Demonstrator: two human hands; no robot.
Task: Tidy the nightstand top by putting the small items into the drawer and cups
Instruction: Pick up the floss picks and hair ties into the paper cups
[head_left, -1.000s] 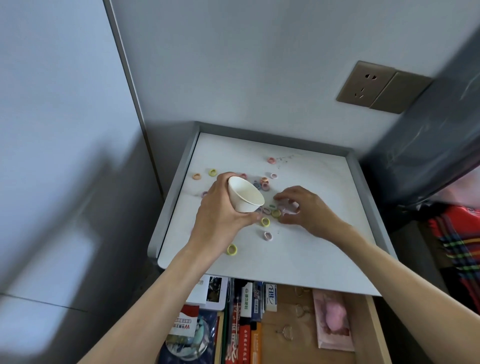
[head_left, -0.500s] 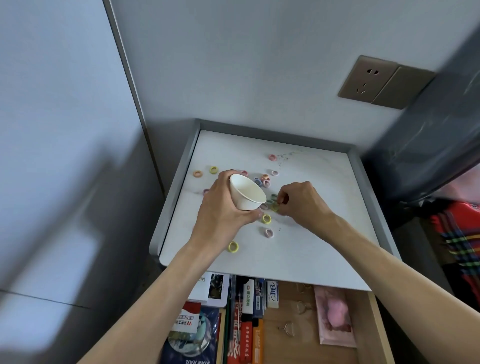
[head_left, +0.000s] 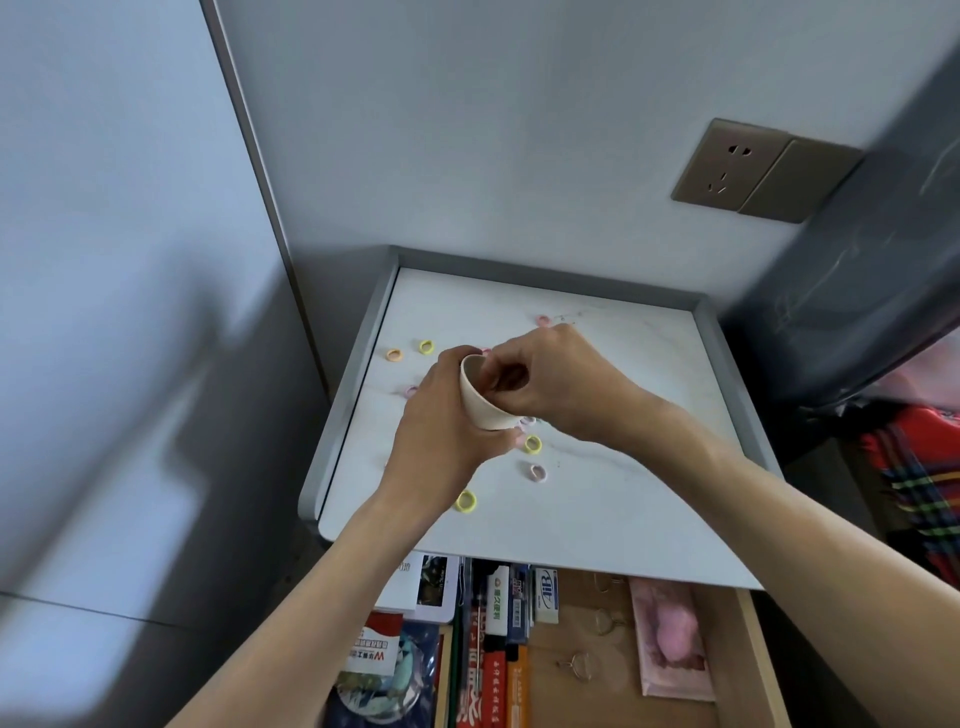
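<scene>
Small white cup (head_left: 483, 402) held tilted over marble nightstand top (head_left: 623, 509), mouth toward right. Wrapped by left hand (head_left: 441, 436), fingers curled round cup wall. Right hand (head_left: 561, 384) at cup mouth, fingertips bent inward — cannot tell whether anything is pinched there. Scattered on top around hands: yellow hair band (head_left: 465, 501), second yellow one (head_left: 532, 444), lilac band (head_left: 537, 472), orange band (head_left: 394, 355). Below front edge, open drawer (head_left: 582, 649) — books (head_left: 488, 670), eraser (head_left: 545, 595) inside. On wall behind, bronze socket (head_left: 730, 166).
</scene>
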